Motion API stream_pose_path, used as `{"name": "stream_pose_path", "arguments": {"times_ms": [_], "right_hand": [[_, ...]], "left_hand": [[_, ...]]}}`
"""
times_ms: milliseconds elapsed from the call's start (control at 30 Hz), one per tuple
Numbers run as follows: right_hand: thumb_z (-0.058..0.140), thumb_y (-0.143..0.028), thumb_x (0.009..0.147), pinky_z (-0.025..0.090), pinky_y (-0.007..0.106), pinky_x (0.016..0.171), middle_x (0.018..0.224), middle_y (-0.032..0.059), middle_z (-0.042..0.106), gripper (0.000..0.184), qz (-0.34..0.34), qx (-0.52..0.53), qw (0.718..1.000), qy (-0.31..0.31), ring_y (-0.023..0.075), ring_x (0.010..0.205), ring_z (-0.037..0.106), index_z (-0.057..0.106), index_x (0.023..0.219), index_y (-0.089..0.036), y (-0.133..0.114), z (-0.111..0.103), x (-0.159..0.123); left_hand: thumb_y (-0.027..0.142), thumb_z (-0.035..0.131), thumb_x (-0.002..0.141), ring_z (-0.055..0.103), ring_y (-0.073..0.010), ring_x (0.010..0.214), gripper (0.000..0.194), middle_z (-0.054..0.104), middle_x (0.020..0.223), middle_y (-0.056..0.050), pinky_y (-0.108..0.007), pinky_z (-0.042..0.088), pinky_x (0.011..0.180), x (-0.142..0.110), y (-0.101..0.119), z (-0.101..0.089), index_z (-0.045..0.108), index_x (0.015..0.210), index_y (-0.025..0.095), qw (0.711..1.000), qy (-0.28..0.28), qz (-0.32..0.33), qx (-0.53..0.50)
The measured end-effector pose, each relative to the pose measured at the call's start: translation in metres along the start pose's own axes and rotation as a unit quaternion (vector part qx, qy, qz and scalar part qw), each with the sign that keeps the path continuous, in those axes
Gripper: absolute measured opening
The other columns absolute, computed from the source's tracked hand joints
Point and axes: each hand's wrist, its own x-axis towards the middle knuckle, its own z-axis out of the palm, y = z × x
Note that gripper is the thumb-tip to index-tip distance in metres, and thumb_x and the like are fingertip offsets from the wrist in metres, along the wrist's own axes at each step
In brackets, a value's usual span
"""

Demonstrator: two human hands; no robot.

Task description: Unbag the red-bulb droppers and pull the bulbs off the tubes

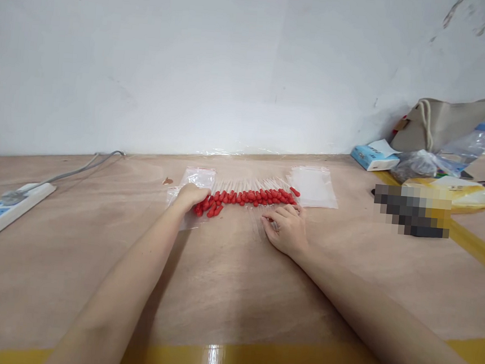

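Observation:
A long row of thin pale sticks with red tips (250,196) lies on the wooden table, red ends towards me. At its left end my left hand (191,197) is closed around some of these sticks, whose red ends show below the thumb; most of its fingers are hidden. Clear zip bags (200,175) lie beneath and behind that hand. My right hand (287,228) rests on the table just in front of the row's right end, fingers loosely curved and apart, fingertips near the red tips. Behind it, to the right, lies a white zip bag (316,187).
A power strip (8,215) with a grey cable is at the left. At the right are a blue tissue pack (374,157), a beige bag (455,124), plastic packaging (422,166) and a blurred dark object (410,211). A wall (252,69) closes off the back.

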Motion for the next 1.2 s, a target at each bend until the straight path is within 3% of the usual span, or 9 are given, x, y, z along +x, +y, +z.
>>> {"name": "stream_pose_path", "arguments": {"times_ms": [100, 367, 600, 900, 967, 1067, 1200], "right_hand": [[0.050, -0.028, 0.081, 0.023, 0.035, 0.086, 0.067, -0.0007, 0.061, 0.018, 0.002, 0.002, 1.000, 0.000, 0.0136, 0.074, 0.049, 0.064, 0.071, -0.021, 0.000, 0.000, 0.000], [0.050, -0.028, 0.081, 0.023, 0.035, 0.086, 0.066, -0.0011, 0.061, 0.018, 0.004, 0.009, 1.000, 0.001, 0.0138, 0.074, 0.049, 0.063, 0.070, -0.022, -0.001, 0.000, 0.001], [0.052, -0.027, 0.080, 0.023, 0.035, 0.085, 0.067, -0.0012, 0.062, 0.016, -0.002, 0.014, 1.000, 0.006, 0.0137, 0.074, 0.050, 0.063, 0.071, -0.022, -0.001, 0.000, 0.001], [0.051, -0.026, 0.080, 0.024, 0.036, 0.085, 0.065, -0.0009, 0.060, 0.017, -0.001, 0.016, 1.000, 0.004, 0.0141, 0.073, 0.049, 0.063, 0.069, -0.022, 0.000, 0.000, 0.000], [0.050, -0.027, 0.081, 0.025, 0.036, 0.085, 0.067, -0.0006, 0.061, 0.017, 0.000, 0.021, 1.000, 0.006, 0.0145, 0.074, 0.050, 0.063, 0.071, -0.022, 0.000, 0.001, 0.000], [0.049, -0.030, 0.082, 0.029, 0.037, 0.085, 0.081, 0.0026, 0.062, 0.018, 0.004, 0.042, 0.999, 0.023, 0.0165, 0.081, 0.053, 0.062, 0.091, -0.022, 0.000, 0.001, 0.000], [0.054, -0.046, 0.077, 0.034, 0.038, 0.087, 0.114, 0.0123, 0.052, 0.059, -0.042, 0.080, 0.995, 0.045, 0.0231, 0.104, 0.047, 0.042, 0.126, -0.017, -0.001, -0.006, -0.001]], "left_hand": [[0.027, 0.055, 0.058, 0.051, -0.0201, 0.034, 0.016, 0.052, 0.037, -0.004, -0.030, 0.039, 0.040, -0.007, -0.002, 0.004, 0.052, 0.045, 0.018, 0.999, -0.013, -0.024, -0.024], [0.030, 0.051, 0.067, 0.044, -0.0118, 0.033, 0.013, 0.051, 0.047, 0.003, -0.022, 0.030, 0.035, -0.027, 0.005, 0.009, 0.052, 0.073, 0.019, 0.990, 0.055, -0.020, -0.132], [0.035, 0.050, 0.070, 0.036, -0.0072, 0.036, 0.017, 0.051, 0.051, 0.002, -0.019, 0.026, 0.037, -0.036, 0.009, 0.005, 0.050, 0.068, 0.017, 0.973, 0.066, -0.007, -0.220], [0.036, 0.051, 0.071, 0.046, -0.0105, 0.052, 0.020, 0.054, 0.063, 0.002, -0.021, 0.035, 0.048, -0.039, 0.007, 0.000, 0.050, 0.064, 0.018, 0.961, 0.106, 0.012, -0.257], [0.037, 0.048, 0.075, 0.049, -0.0114, 0.057, 0.022, 0.055, 0.065, 0.001, -0.023, 0.039, 0.055, -0.046, 0.003, -0.001, 0.049, 0.065, 0.018, 0.960, 0.128, 0.067, -0.239], [0.037, 0.043, 0.082, 0.055, -0.0136, 0.070, 0.019, 0.058, 0.075, 0.000, -0.026, 0.042, 0.066, -0.068, -0.008, 0.002, 0.050, 0.082, 0.019, 0.954, 0.124, 0.231, -0.143], [0.032, 0.039, 0.087, 0.056, -0.0153, 0.076, 0.016, 0.060, 0.082, -0.003, -0.028, 0.043, 0.070, -0.101, -0.026, 0.013, 0.049, 0.091, 0.019, 0.923, -0.016, 0.386, 0.010]]}}
